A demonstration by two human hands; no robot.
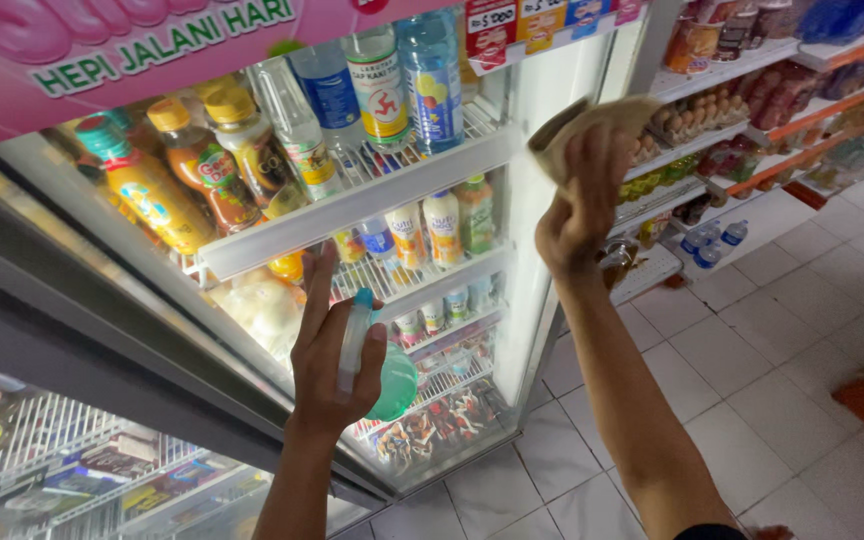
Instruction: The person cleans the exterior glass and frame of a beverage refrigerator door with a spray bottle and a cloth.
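I am looking down at my two bare arms reaching up toward a tall glass-door drinks fridge [552,90] in a shop. Nearest, my left hand [337,345] is gripping a green spray bottle [392,380], fingers wrapped around its pale neck and trigger, the bottle held against the lower part of the glass. A little farther and to the right, my right hand [577,215] is pressing a tan cloth [582,125] against the door's right edge, fingers bunched and clamped on the fabric. Behind the glass, wire shelves [352,200] are holding bottled drinks [202,170], with smaller bottles lower down. Far right, open store shelves [742,70] are carrying packaged goods above a white tiled floor [752,400].

As I judge it, the risks are these: the bottle could be slipping if my one-handed grip loosens, spray could be running down onto the tiles and making them slick, and a hard push at the door's edge could be swinging it or rattling the drinks.
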